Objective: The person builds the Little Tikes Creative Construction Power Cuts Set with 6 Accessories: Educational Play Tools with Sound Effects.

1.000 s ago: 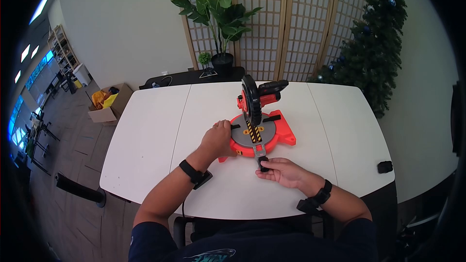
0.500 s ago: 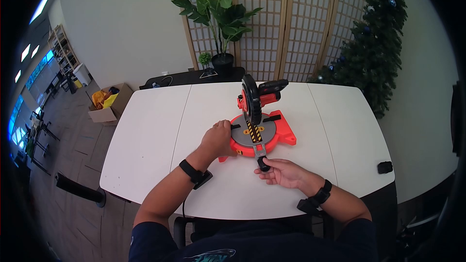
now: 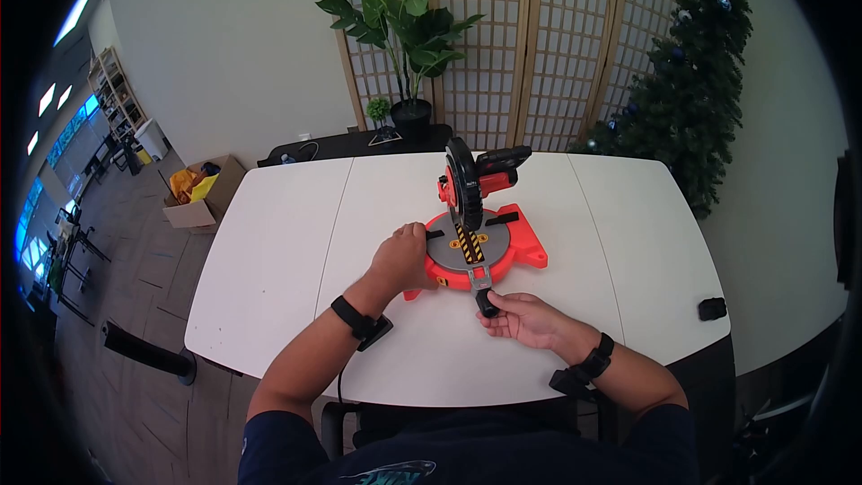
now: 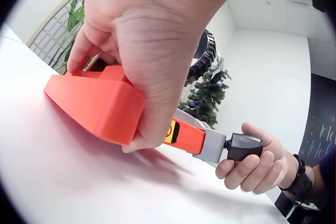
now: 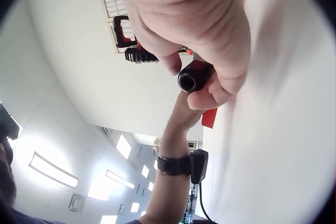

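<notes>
A toy miter saw stands on the white table, with a red base [image 3: 532,247], a grey round turntable [image 3: 443,253] and a raised black toothed blade [image 3: 465,184]. My left hand [image 3: 400,260] grips the left side of the base, thumb at the front and fingers over the top. At the front, a black knob [image 3: 487,304] sticks out of a grey bracket [image 4: 212,145]. My right hand [image 3: 528,321] holds that knob between thumb and curled fingers, seen also in the left wrist view. From the right wrist, the knob's round end [image 5: 187,80] faces the camera.
On the white table [image 3: 269,260], a small black object [image 3: 712,309] lies near the right edge. Behind it are a potted plant [image 3: 411,115] and a folding screen [image 3: 485,54]. An open cardboard box [image 3: 193,212] is on the floor at left, a decorated tree [image 3: 691,99] at right.
My right fingers have shifted around the black knob, opening slightly and then closing in again. My left hand and the saw have stayed in place.
</notes>
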Demonstrator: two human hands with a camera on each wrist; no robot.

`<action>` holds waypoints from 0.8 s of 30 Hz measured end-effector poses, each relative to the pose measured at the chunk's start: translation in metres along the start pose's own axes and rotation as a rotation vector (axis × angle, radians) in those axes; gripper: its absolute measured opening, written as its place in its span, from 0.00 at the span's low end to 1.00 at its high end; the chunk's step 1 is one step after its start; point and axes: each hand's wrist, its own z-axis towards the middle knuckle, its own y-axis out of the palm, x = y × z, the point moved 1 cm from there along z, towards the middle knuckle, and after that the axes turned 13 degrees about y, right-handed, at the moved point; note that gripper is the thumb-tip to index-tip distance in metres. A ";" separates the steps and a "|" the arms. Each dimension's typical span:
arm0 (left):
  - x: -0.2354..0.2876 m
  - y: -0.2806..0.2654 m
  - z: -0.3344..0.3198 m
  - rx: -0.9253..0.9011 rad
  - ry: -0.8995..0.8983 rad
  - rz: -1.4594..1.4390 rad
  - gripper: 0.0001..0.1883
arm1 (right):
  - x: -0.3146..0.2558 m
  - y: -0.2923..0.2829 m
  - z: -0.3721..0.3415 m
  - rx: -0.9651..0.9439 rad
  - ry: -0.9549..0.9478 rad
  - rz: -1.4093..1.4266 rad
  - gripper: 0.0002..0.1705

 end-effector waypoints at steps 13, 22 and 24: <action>0.001 0.001 0.000 0.019 0.015 0.016 0.49 | -0.001 -0.004 -0.002 -0.030 0.007 0.006 0.18; 0.003 -0.001 -0.001 0.008 -0.011 -0.002 0.49 | -0.002 -0.011 0.000 -0.054 0.044 -0.008 0.19; 0.002 0.000 -0.001 0.008 -0.007 -0.003 0.49 | -0.001 -0.013 0.000 -0.112 0.025 0.001 0.20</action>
